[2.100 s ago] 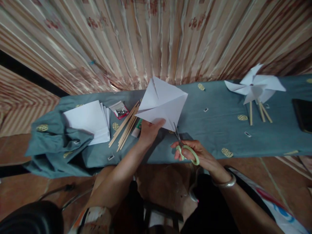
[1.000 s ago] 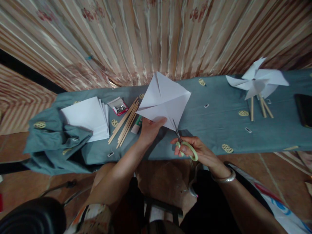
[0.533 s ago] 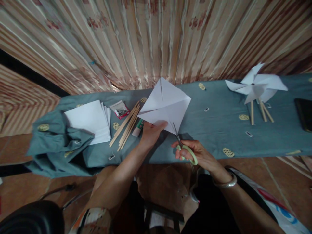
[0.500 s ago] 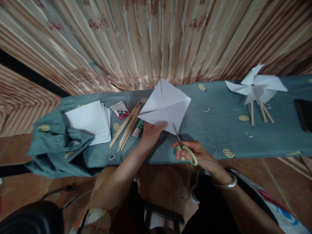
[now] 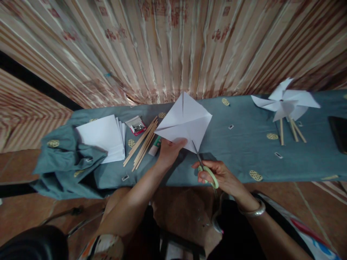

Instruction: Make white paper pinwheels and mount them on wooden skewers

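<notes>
My left hand pinches a square sheet of white paper by its lower edge, thumb on top. The sheet is turned like a diamond, with creases and slits running in from its top and left corners. In my right hand is a pair of scissors with light green handles, my fingers through the loops. Their blades lie at the sheet's near corner, pointing toward its middle, and look nearly closed.
Left on the cloth-covered table are a stack of white paper, a small box of metal pins, wooden sticks and a glue stick. Paper pinwheels lie at right, near a dark phone-like object. A curtain hangs behind.
The scissor handles have drawn closer together, and the blades remain at the paper's near corner. The whole view has shifted slightly; the left hand keeps its hold on the sheet.
</notes>
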{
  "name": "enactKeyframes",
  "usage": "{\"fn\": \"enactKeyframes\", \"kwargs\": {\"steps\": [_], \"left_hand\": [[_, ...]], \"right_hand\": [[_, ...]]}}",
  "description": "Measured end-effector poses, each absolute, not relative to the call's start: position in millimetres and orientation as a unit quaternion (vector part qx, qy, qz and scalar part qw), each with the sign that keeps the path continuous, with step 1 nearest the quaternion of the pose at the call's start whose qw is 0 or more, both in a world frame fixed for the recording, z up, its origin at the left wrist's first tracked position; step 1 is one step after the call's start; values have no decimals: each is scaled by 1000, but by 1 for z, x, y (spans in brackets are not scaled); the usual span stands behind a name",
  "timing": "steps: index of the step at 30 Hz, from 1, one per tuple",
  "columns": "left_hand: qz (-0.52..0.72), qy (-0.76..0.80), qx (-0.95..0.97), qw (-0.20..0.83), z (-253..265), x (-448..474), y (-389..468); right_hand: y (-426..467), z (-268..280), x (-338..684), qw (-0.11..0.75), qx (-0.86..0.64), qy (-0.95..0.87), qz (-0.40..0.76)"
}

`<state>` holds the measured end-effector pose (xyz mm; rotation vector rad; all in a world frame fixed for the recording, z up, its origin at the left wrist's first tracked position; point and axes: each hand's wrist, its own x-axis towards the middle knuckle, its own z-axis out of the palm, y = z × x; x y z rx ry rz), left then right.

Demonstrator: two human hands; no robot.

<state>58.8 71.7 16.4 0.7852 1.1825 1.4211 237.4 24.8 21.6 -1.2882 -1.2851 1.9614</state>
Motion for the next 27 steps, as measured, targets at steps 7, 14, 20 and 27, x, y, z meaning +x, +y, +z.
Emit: {"fn": "enactKeyframes", "kwargs": {"steps": [7,14,20,27], "left_hand": [[594,497,331,539,20,59,72],[583,509,337,536,16,60,70],[563,516,336,551,16,63,65],[569,510,339,549,18,64,66]], "right_hand": [[24,19,236,237,-481,-451,714],[24,22,234,235,-488,-448,711],[25,25,234,242,-492,-450,705],[25,20,234,250,-492,-431,714]]}}
